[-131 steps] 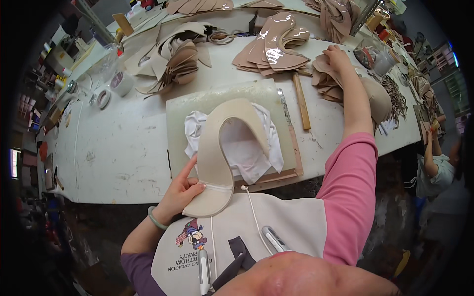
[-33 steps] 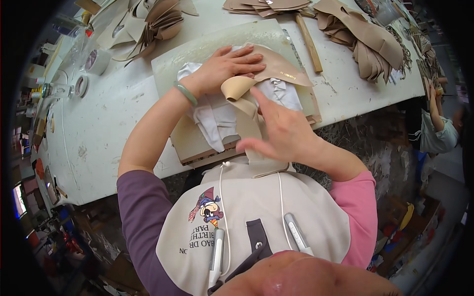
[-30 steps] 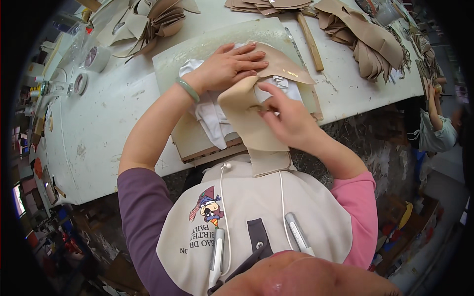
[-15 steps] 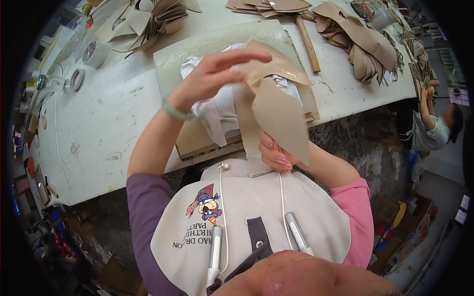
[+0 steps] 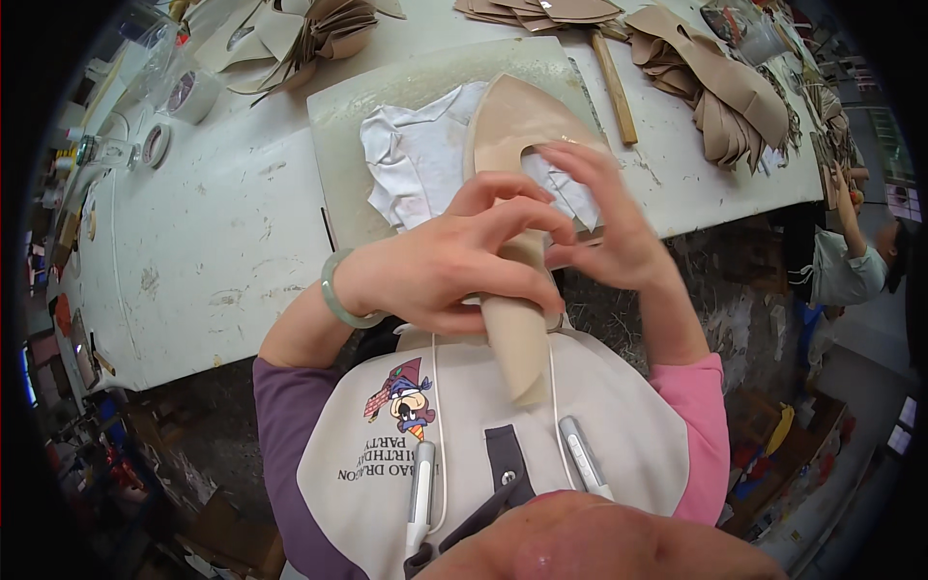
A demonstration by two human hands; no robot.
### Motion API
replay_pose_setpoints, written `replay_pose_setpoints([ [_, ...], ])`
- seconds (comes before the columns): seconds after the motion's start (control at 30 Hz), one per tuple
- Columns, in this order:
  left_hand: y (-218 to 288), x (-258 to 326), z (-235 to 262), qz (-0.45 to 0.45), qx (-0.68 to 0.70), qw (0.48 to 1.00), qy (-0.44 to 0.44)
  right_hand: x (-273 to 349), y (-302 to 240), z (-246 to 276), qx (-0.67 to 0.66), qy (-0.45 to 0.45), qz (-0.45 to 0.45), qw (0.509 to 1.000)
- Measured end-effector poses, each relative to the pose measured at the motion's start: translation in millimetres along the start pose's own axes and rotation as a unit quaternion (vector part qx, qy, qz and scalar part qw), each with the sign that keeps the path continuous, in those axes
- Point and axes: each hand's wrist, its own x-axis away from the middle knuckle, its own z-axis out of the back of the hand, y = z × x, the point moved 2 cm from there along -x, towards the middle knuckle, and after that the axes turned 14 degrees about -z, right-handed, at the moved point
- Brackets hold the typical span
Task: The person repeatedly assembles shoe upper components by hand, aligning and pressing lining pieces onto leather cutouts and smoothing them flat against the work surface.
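Observation:
A beige leather shoe upper (image 5: pixel 527 111) lies partly over a white cloth (image 5: pixel 411 155) on a pale board (image 5: pixel 333 130). Its near part is folded into a roll that hangs past the board's near edge, in front of my apron. My left hand (image 5: pixel 454 261) curls over this folded part from the left, fingers wrapped across it. On the other side my right hand (image 5: pixel 619 217) has its thumb and fingers apart and curved. Its fingertips reach the leather's right edge by the cut-out, and nothing shows gripped between them.
A wooden-handled tool (image 5: pixel 615 87) lies right of the board. Stacks of beige leather pieces (image 5: pixel 720 97) sit at the far right, with another pile (image 5: pixel 309 39) at the far left. Tape rolls (image 5: pixel 156 145) stand on the left. Another person (image 5: pixel 851 261) is at the right.
My left hand has come down from above the board onto the leather. My right hand has moved from the near end up to the right edge. The raised flap is now folded down into a roll.

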Motion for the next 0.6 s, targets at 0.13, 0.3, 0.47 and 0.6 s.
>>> replay_pose_setpoints([
  [0.13, -16.1, -3.4, 8.6, 0.001, 0.047, 0.998, 0.042, -1.1, 20.0, -25.4, -0.113, -0.021, 0.0, 0.993],
  [0.3, -68.0, 47.6, 36.8, 0.27, -0.018, 0.939, 0.214, 3.7, 27.9, -32.1, -0.281, 0.051, -0.005, 0.958],
  [0.47, -76.3, 46.3, 6.5, 0.494, 0.089, 0.835, 0.227, 16.6, 26.7, -39.3, -0.299, 0.056, -0.044, 0.952],
  [0.6, -88.1, 42.2, -6.9, 0.525, 0.061, 0.823, 0.209, 15.2, 19.4, -49.7, -0.212, -0.046, 0.074, 0.973],
])
